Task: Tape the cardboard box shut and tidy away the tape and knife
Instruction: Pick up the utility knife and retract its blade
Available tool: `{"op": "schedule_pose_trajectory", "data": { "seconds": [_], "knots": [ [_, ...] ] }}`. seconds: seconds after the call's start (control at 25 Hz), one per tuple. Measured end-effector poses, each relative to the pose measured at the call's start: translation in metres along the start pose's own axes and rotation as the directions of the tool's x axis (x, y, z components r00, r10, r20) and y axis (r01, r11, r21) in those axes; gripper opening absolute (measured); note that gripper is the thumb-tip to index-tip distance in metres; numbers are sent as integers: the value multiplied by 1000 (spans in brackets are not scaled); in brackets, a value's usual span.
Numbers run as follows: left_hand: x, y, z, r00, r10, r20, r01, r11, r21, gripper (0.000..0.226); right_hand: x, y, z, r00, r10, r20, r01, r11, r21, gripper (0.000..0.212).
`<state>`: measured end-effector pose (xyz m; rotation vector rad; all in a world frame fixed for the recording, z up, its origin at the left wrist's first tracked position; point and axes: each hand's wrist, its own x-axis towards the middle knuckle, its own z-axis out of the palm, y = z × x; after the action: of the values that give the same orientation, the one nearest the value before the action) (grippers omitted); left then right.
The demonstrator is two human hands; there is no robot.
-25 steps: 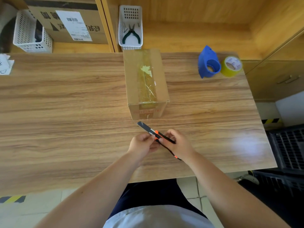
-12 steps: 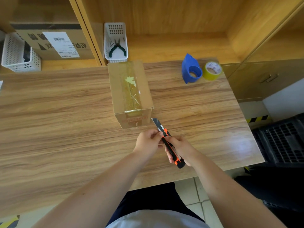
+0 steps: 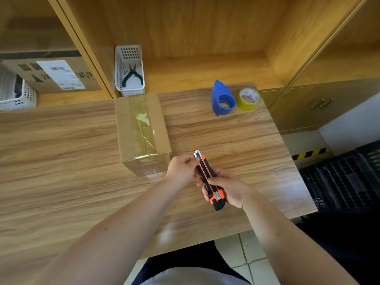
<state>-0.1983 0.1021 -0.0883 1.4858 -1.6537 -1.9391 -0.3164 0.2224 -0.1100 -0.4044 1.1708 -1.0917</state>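
Gripping the knife (image 3: 208, 177), both hands (image 3: 224, 186) hide its middle; blade barely visible

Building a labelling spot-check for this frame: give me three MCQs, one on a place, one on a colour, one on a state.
1. Where are the pliers?
A. On the table beside the box
B. In the white basket on the shelf
C. In the left hand

2. What colour is the tape roll beside the blue dispenser?
A. Yellow
B. Red
C. Black

3. What state is the top seam of the cardboard box in?
A. Flaps standing open
B. Flaps shut, no tape
C. Shut with tape over it

Answers:
1 B, the green handles lie inside the basket.
2 A, the roll's side is yellow.
3 C, a glossy strip runs along the closed top.
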Motion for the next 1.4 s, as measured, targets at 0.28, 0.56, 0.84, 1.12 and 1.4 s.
{"op": "schedule_pose_trajectory", "data": {
  "seconds": [0.28,0.56,0.84,1.12,1.4],
  "knots": [
    [23,36,11,996,-64,-69,48,975,-217,19,5,-20,-20,999,-31,33,24,979,203,35],
    [63,72,15,986,-99,-133,43,929,-368,21,16,-20,-33,968,-120,-220,184,936,299,23],
    [109,94,29,973,-214,-91,147,868,-475,26,48,-55,-49,921,-140,-364,293,865,408,22],
    [162,109,35,969,-234,-78,173,871,-461,38,95,-93,-59,934,-50,-355,247,807,536,24],
    [211,106,44,951,-287,-111,227,899,-374,54,146,-99,-71,904,5,-427,261,786,561,27]
  ]
}}
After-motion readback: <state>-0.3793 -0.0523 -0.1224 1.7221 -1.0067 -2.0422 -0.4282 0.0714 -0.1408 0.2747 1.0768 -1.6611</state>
